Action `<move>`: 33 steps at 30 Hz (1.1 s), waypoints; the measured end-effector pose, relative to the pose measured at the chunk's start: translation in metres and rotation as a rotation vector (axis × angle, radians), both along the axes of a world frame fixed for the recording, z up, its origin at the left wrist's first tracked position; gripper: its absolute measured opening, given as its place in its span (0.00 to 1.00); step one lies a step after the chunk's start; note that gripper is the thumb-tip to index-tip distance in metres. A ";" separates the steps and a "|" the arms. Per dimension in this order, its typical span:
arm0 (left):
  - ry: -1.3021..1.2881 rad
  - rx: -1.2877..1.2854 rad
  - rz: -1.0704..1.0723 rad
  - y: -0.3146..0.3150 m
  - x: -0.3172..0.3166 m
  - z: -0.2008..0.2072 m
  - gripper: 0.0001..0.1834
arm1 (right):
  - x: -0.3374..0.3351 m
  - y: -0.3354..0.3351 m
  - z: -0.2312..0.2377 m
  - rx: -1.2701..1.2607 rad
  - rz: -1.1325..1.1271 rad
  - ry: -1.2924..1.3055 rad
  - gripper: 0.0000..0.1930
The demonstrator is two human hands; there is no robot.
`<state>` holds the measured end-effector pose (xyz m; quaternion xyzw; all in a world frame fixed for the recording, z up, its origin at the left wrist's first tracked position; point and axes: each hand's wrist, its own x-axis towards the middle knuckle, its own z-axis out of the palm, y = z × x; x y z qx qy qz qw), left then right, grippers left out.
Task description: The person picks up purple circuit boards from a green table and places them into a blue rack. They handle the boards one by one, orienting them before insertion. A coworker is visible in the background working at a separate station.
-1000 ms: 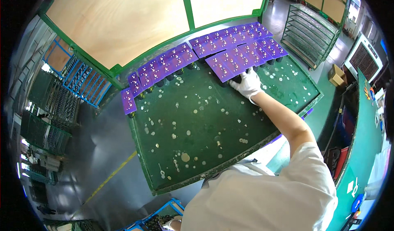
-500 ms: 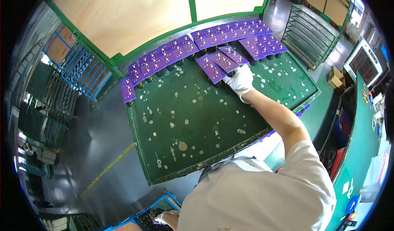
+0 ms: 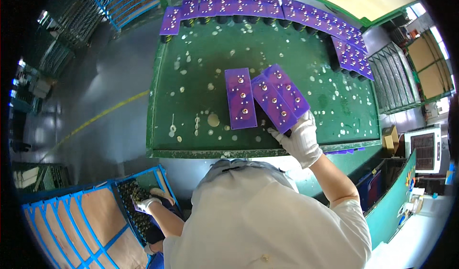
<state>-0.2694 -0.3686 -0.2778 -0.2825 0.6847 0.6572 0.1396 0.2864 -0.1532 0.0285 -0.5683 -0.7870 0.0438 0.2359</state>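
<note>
My right hand [image 3: 302, 141], in a white glove, grips the near ends of two purple panels, the left one [image 3: 274, 102] and the right one [image 3: 288, 90], which lie slanted and slightly overlapping over the green table. Each bears round metal studs and small pins. A third purple panel [image 3: 240, 98] lies just to their left, apart from the hand. My left hand [image 3: 147, 205], also gloved, is low at the left over a bin of dark parts [image 3: 131, 207]. Its fingers close on what looks like a purple panel seen edge-on, small in the picture.
More purple panels [image 3: 239, 5] on dark feet line the far edge of the green table [image 3: 191, 102]; others [image 3: 352, 59] stand at right. A blue-framed rack [image 3: 71, 216] stands at lower left. Beside the bin are another person's hands [image 3: 157, 191]. A wire rack [image 3: 394, 78] stands at right.
My right hand has drawn the three loose panels nearer to me, away from the far rows. The view has tilted down and turned, showing more of the bin at left. My left hand still holds its piece.
</note>
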 end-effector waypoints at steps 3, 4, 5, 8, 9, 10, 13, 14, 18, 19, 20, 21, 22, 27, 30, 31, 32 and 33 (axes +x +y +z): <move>0.043 0.095 -0.013 -0.012 -0.010 -0.012 0.23 | -0.012 -0.003 0.000 -0.002 -0.022 -0.077 0.29; 0.053 0.122 0.050 0.001 0.001 -0.001 0.22 | -0.017 -0.005 -0.002 0.004 -0.040 -0.088 0.29; 0.069 0.145 0.116 0.008 0.009 0.011 0.21 | -0.020 -0.006 -0.004 0.006 -0.054 -0.095 0.29; 0.019 0.000 0.041 0.006 0.006 0.009 0.21 | -0.033 -0.011 -0.005 -0.010 -0.082 -0.030 0.29; 0.039 -0.005 0.015 0.003 0.005 0.005 0.21 | -0.034 -0.011 -0.006 -0.024 -0.078 -0.055 0.29; 0.051 0.010 0.001 0.007 0.014 0.010 0.22 | -0.035 -0.011 -0.008 -0.035 -0.077 -0.081 0.28; 0.044 0.155 0.053 0.036 0.050 0.052 0.22 | -0.036 -0.005 -0.003 -0.035 -0.080 -0.110 0.28; 0.052 0.108 0.061 0.044 0.063 0.067 0.23 | -0.036 -0.001 -0.002 -0.028 -0.076 -0.113 0.27; 0.056 -0.021 -0.017 0.052 0.078 0.084 0.24 | -0.031 0.021 -0.006 -0.044 -0.065 -0.081 0.27; 0.052 -0.043 -0.066 0.051 0.077 0.084 0.24 | -0.033 0.022 -0.006 -0.045 -0.063 -0.076 0.28; 0.046 -0.063 -0.112 0.051 0.076 0.082 0.25 | -0.034 0.023 -0.006 -0.044 -0.059 -0.073 0.28; 0.042 -0.072 -0.127 0.053 0.077 0.084 0.25 | -0.036 0.025 -0.006 -0.042 -0.053 -0.070 0.28; 0.039 -0.080 -0.142 0.055 0.077 0.086 0.26 | -0.037 0.026 -0.006 -0.034 -0.046 -0.064 0.28; 0.040 -0.128 -0.134 0.053 0.059 0.078 0.25 | -0.039 0.027 -0.009 -0.051 -0.069 -0.075 0.29; 0.035 -0.153 -0.119 0.053 0.055 0.077 0.25 | -0.040 0.031 -0.007 -0.079 -0.027 -0.065 0.30; 0.039 -0.161 -0.118 0.055 0.056 0.078 0.25 | -0.040 0.031 -0.008 -0.082 -0.030 -0.070 0.30; 0.039 -0.169 -0.114 0.056 0.056 0.078 0.25 | -0.039 0.030 -0.009 -0.086 -0.034 -0.076 0.30; 0.041 -0.175 -0.111 0.057 0.056 0.078 0.24 | -0.039 0.031 -0.010 -0.089 -0.038 -0.082 0.30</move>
